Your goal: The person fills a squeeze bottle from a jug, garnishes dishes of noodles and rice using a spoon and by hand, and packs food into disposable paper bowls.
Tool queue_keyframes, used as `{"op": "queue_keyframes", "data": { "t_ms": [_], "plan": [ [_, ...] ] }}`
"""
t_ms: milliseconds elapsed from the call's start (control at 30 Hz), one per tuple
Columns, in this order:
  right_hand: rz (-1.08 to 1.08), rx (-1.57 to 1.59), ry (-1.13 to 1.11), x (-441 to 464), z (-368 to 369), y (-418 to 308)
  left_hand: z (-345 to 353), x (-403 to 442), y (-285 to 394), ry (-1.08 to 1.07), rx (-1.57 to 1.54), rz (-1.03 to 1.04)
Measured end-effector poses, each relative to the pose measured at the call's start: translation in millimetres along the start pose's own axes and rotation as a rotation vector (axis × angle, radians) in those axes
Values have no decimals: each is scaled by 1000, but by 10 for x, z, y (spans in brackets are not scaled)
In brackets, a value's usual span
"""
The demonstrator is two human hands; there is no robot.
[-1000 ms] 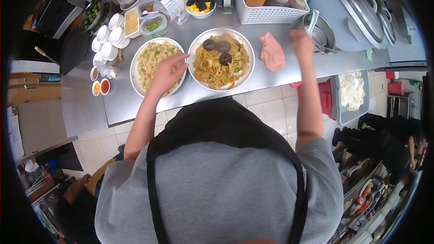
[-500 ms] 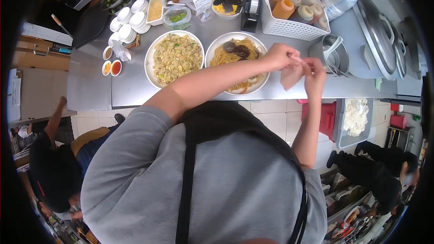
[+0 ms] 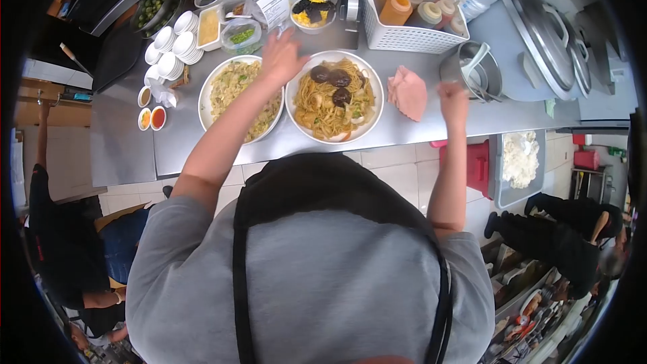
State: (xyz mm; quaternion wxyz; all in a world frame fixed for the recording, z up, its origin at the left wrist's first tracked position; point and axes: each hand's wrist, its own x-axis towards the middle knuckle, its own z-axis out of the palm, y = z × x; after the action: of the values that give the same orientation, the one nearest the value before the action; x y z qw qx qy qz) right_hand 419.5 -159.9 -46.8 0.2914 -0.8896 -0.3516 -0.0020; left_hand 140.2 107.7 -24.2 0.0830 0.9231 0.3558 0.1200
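The left hand [image 3: 282, 59] is spread wide with nothing in its grasp, fingers pointing away from the body, above the far side of the gap between two plates. Whether its fingertips touch anything is unclear. The rice [image 3: 232, 94] lies left of it and nearer the body, partly under the wrist and forearm; the noodles [image 3: 330, 109] lie right and nearer the body. Just left and beyond is the tub of greens [image 3: 241, 36]; straight ahead, the slip [image 3: 272, 8].

The right hand [image 3: 453, 103] is blurred, its fingers seemingly curled in; whether it holds something I cannot tell. Just left of it, apart, is the cloth [image 3: 407, 93], its long axis running roughly away from the body. This hand is much nearer the cloth than the left. Beyond and right of it stands the pot [image 3: 496, 71].
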Motion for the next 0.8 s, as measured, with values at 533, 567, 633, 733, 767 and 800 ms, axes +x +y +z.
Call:
{"op": "queue_keyframes", "data": {
  "t_ms": [533,567,633,733,767,800],
  "plan": [
    [144,731,33,290,-54,73,467,-67,-150,-242,74,67],
    [141,686,-59,343,119,62,556,20,-150,-243,2,144],
    [90,633,-196,423,660,91,629,183,-65,-241,-71,221],
    [3,618,-357,454,992,-406,657,319,144,-487,-223,124],
    [-114,702,-423,474,1096,-524,696,310,170,-421,-270,165],
    [-291,696,-444,488,1202,-669,718,312,186,-355,-316,206]
  ]
}}
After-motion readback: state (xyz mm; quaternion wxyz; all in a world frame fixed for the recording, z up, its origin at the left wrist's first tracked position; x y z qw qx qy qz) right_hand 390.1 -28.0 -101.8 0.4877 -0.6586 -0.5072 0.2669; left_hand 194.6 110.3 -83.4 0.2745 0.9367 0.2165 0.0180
